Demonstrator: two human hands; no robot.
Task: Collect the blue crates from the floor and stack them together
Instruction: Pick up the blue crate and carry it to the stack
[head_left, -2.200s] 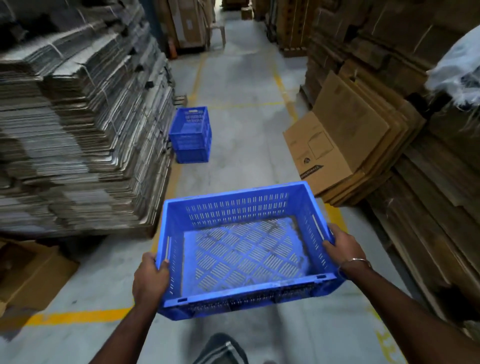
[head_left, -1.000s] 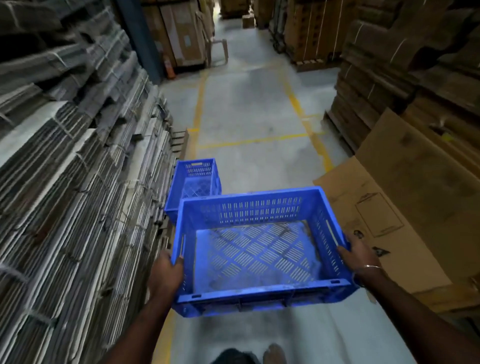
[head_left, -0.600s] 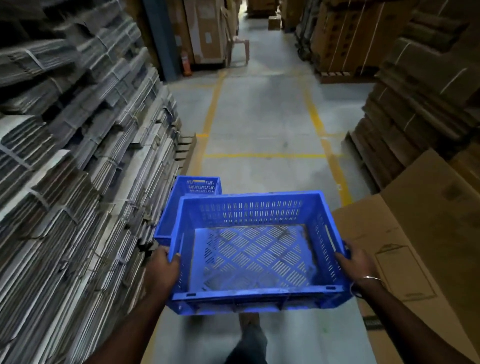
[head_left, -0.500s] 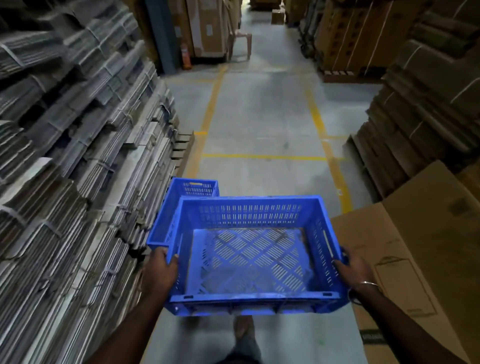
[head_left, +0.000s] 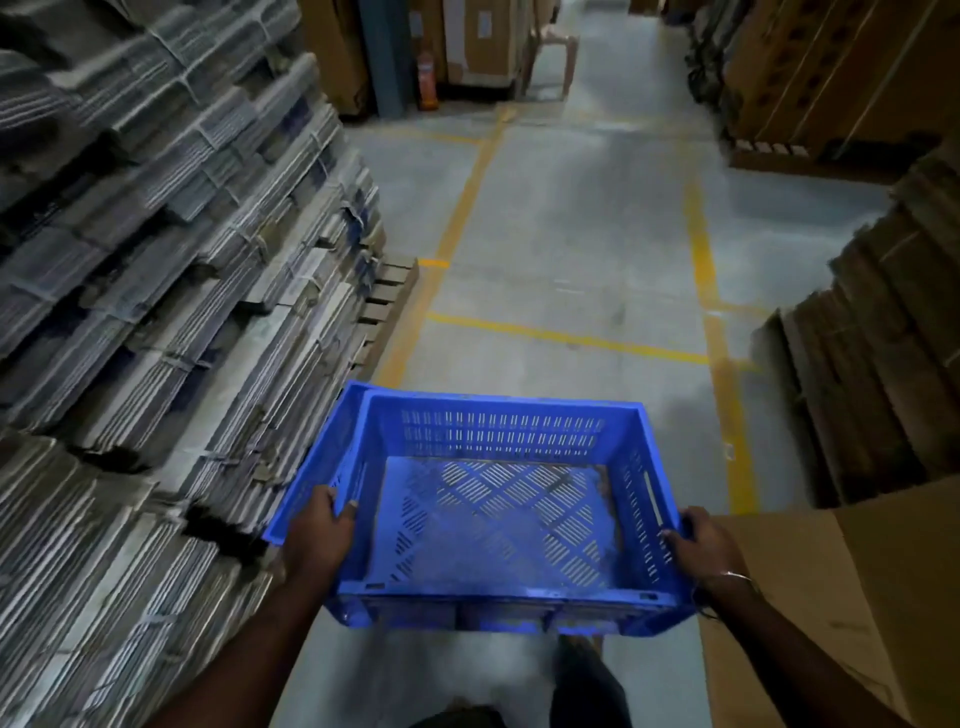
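At the bottom centre of the frame we are seeing a dark trouser leg (head_left: 589, 686) over the grey concrete floor (head_left: 566, 234). Just above it we are holding a blue perforated plastic crate (head_left: 498, 514) off the floor, in the lower middle of the frame. Our left hand (head_left: 319, 535) is gripping the crate's left wall, thumb hooked over the rim. Our right hand (head_left: 704, 545), wearing a thin metal bangle (head_left: 737, 576) at the wrist, is clamping the right wall near its front corner. Peeking out along the held crate's left and far edges, a second blue plastic crate (head_left: 322, 457) is showing beneath it; we cannot tell whether the two are touching. At the lower right, a flat brown cardboard sheet (head_left: 831, 597) is lying just beside the crate. Filling the left side, tied bundles of flattened grey cardboard (head_left: 156, 286) are rising in a tall stack. Painted yellow lines (head_left: 566, 338) are crossing the floor in mid-frame. At the right edge and top, brown cardboard stacks (head_left: 878, 364) are lining the aisle.
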